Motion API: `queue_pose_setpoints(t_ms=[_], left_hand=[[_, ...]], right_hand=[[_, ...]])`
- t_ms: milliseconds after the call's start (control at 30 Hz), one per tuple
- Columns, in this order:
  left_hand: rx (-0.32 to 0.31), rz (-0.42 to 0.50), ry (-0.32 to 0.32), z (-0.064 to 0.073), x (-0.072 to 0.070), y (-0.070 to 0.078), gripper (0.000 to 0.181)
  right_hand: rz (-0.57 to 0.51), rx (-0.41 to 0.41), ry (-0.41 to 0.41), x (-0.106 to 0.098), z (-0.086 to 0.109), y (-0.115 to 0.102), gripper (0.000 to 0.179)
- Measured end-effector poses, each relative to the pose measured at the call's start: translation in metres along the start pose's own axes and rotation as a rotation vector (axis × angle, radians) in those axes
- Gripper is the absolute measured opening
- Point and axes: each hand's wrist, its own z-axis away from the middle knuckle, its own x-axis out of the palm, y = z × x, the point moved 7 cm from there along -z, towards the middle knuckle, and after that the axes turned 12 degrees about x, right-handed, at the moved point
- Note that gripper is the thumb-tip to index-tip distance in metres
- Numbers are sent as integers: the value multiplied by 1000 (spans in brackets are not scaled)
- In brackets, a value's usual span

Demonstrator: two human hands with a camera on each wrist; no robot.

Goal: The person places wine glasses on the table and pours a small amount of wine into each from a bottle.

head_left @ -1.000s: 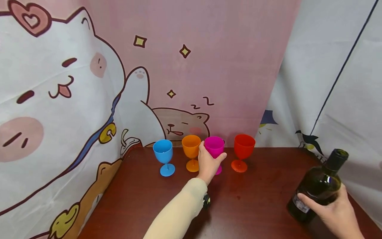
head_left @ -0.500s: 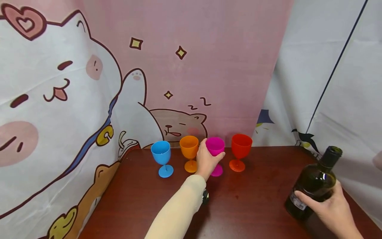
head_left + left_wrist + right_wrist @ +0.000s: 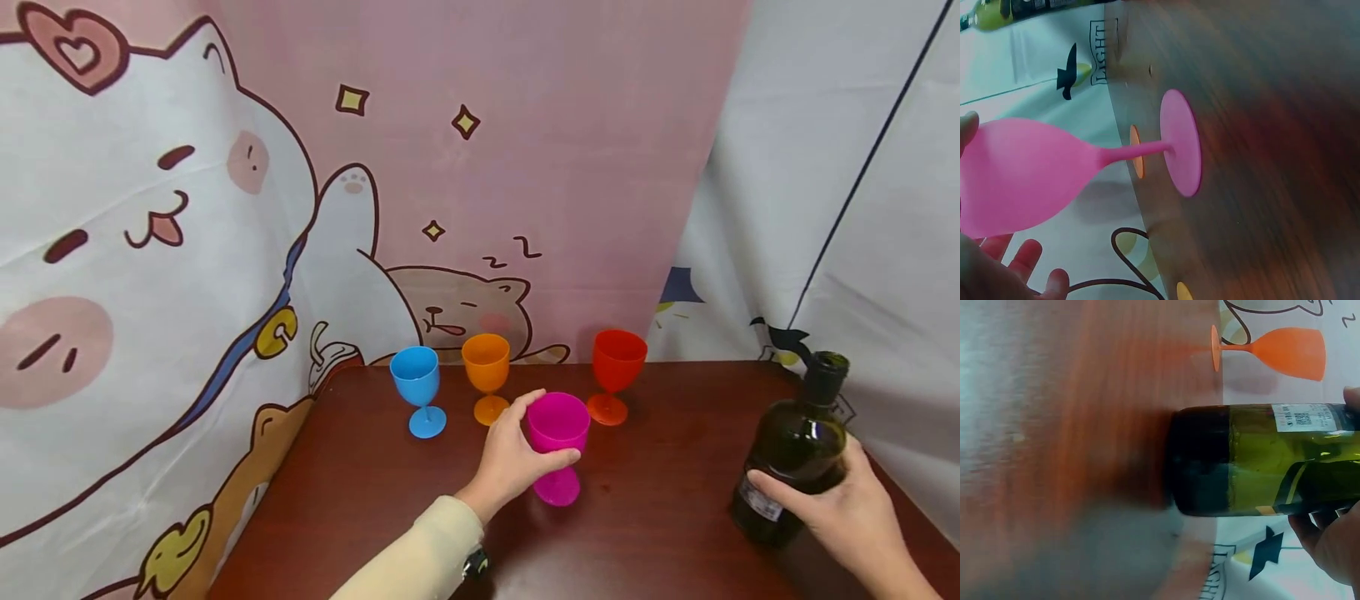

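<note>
My left hand (image 3: 510, 458) grips the bowl of a magenta goblet (image 3: 558, 423), thumb on the near side and fingers behind. The goblet stays upright, its round foot (image 3: 1182, 144) close over the table in the left wrist view. On the right, my right hand (image 3: 847, 504) holds a dark green glass wine bottle (image 3: 798, 446) around its body. The bottle's mouth is uncapped and it leans slightly right. A white label (image 3: 1304, 417) shows on its side in the right wrist view. Behind the left hand stand a blue goblet (image 3: 416, 377), an orange goblet (image 3: 486, 363) and a red goblet (image 3: 618, 362).
The brown wooden table (image 3: 675, 533) ends at the back against a hanging cloth (image 3: 600, 167) printed with cartoon cats. White cloth (image 3: 885, 292) hangs along the right side. The three standing goblets line the table's back edge.
My left hand has drawn the magenta goblet out of the back row, toward me and slightly right. The right hand keeps hold of the bottle, which stands a little more upright.
</note>
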Motion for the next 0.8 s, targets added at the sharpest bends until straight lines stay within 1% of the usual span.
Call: queue_pose_setpoints(t_ms=[33, 100, 167, 233, 300, 400, 500, 567, 633, 700, 800], left_hand=[[0, -2, -8, 2, 0, 1, 91], [4, -10, -19, 4, 1, 1, 90], [2, -15, -21, 5, 1, 2, 89], [-1, -14, -15, 6, 0, 2, 88], [-5, -14, -7, 6, -2, 1, 87], [-10, -7, -4, 5, -2, 2, 87], [-12, -6, -4, 5, -3, 3, 85], [-18, -6, -9, 5, -4, 3, 86], [-27, -4, -14, 6, -3, 3, 86], [-39, 0, -19, 7, -3, 3, 86], [-55, 8, -22, 8, -2, 2, 86]], right_hand=[[22, -27, -1, 0, -2, -5, 111], [66, -109, -3, 0, -4, -18, 114], [113, -224, -13, 1, -5, -35, 119], [179, -363, -12, 3, -6, -54, 121], [263, -485, -19, 4, -6, -74, 121], [370, -652, 4, 0, -7, -103, 118], [421, -791, 33, -4, -7, -128, 112], [441, -865, 51, -5, -6, -142, 110], [462, -921, 63, -5, -5, -154, 108], [489, -958, 64, -4, -3, -165, 105], [541, -982, 51, -1, -2, -176, 104]])
